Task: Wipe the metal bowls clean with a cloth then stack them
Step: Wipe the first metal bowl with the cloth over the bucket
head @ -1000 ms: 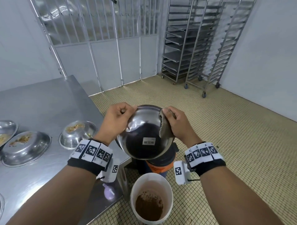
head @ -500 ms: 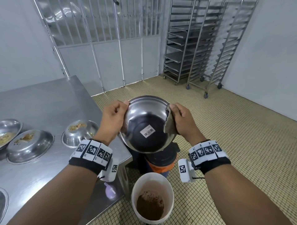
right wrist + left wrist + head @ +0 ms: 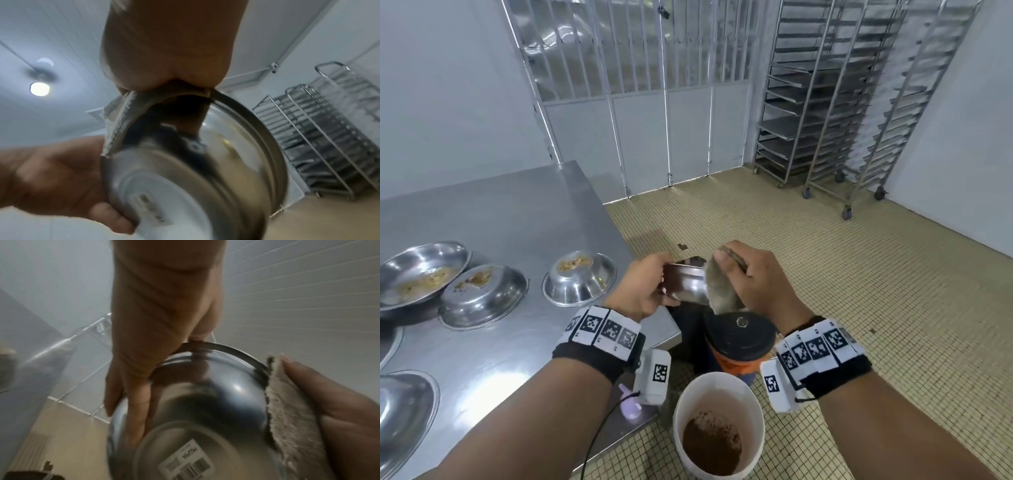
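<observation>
- Head view: the left hand grips one metal bowl by its rim, with the fingers curled over the edge and spread along the outer wall. The bowl is held off the counter, between the two hands, most likely so that residue wiped loose falls clear of the work surface.
- The right hand pinches a grey cloth folded over the bowl's opposite rim, with the thumb outside and the fingers hidden inside. Folding it this way lets one pass clean both faces of the edge.
- Just below the hands stands a white bucket holding brown waste, next to a dark lidded container. Their position suggests they are there to catch the scrapings.
- Left wrist view: the bowl's base faces the camera and its barcode sticker shows, so the opening is tipped away from the person.
- To the left of the hands, three soiled bowls with crumbs inside sit well apart on the counter, within reach and still unwiped. No stack can be seen yet.
</observation>
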Motion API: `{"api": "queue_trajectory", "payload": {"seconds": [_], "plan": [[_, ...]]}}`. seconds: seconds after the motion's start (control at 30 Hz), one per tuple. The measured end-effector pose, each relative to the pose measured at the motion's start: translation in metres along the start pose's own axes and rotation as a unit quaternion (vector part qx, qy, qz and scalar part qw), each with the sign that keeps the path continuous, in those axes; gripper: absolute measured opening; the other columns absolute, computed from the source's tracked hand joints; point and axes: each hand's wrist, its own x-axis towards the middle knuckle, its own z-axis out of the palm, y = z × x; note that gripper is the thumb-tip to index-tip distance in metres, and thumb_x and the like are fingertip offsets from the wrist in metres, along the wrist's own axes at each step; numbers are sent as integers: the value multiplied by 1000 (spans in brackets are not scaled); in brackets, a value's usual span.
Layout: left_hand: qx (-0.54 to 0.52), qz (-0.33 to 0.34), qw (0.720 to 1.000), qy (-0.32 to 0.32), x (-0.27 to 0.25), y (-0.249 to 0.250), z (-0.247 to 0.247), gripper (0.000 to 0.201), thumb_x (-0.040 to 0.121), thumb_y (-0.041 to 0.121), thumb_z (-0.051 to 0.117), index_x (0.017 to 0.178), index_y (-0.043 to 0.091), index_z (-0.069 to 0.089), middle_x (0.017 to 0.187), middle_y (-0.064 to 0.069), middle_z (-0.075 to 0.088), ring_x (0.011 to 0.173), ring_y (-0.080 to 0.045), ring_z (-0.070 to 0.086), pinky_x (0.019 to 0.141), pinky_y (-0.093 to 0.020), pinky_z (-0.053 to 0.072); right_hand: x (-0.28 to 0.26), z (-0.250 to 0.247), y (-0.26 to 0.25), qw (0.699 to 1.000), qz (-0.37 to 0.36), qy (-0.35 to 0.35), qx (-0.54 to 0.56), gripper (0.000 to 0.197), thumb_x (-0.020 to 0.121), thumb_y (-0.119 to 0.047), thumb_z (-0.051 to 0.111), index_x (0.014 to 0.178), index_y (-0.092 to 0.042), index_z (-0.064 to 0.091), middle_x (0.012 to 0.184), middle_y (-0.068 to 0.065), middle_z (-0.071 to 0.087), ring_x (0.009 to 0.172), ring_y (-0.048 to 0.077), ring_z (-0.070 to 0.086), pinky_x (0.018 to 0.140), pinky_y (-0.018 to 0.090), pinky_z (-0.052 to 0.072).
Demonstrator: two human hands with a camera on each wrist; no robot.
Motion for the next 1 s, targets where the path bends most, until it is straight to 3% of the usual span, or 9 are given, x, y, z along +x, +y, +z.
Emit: {"api": "queue_trajectory", "payload": {"seconds": [0.07,0.17,0.3,0.43,0.53,0.63,0.8,0.9,1.0], "plan": [[-35,26,999,13,6,-8,-14,12,93,-6,52,98,-2,63,77,-10,67,61,-23,66,72,-48,60,0,-2,0,997,45,25,56,22,105,-33,51,93,-22,66,76,-8,65,70,8,60,63,14,46],[-59,64,996,10,14,-20,-34,48,88,-16,49,133,-2,61,102,-18,72,75,-27,68,65,-39,58,2,0,7,994,81,66,14,23,104,-34,54,92,-20,68,76,-7,67,70,8,62,61,20,50],[-98,111,989,-1,7,-29,-58,53,91,-20,51,133,10,64,111,-13,77,85,-27,75,67,-33,65,5,12,20,972,182,90,-117,28,99,-49,56,94,-23,65,78,-9,64,71,10,60,59,26,47],[-84,147,986,13,0,-44,-90,50,95,-16,54,135,11,65,110,-16,77,88,-28,75,73,-34,65,9,36,26,953,269,4,-137,34,95,-54,56,106,-23,60,91,-4,60,81,15,58,65,30,44],[-60,169,983,34,-4,-52,-123,46,95,-14,56,133,9,68,116,-20,75,99,-33,74,88,-42,63,12,65,15,950,284,-74,-102,26,98,-45,55,96,-20,61,86,-6,60,81,16,60,70,33,49],[-2,174,982,77,-8,-57,-164,45,94,-12,56,127,14,74,112,-16,77,102,-34,74,92,-43,61,20,104,-1,957,260,-93,-87,23,98,-39,54,88,-20,61,83,-2,63,78,19,61,68,34,49],[99,128,977,137,-7,-66,-251,26,99,5,62,111,22,77,91,-9,80,87,-36,77,81,-49,63,43,184,-41,961,242,-110,-79,21,101,-41,51,91,-24,58,84,-2,63,78,19,61,77,40,54],[130,85,977,143,-9,-77,-299,18,101,15,63,117,22,69,85,-12,79,79,-37,77,73,-53,65,47,233,-62,955,253,-137,-71,22,102,-39,50,96,-21,60,86,1,65,82,24,64,80,38,53],[138,40,980,138,-12,-90,-339,27,100,14,64,126,20,61,79,-12,78,68,-29,76,64,-42,64,42,276,-77,948,272,-146,-71,23,103,-38,49,97,-17,58,89,4,65,85,27,62,81,39,52]]}}
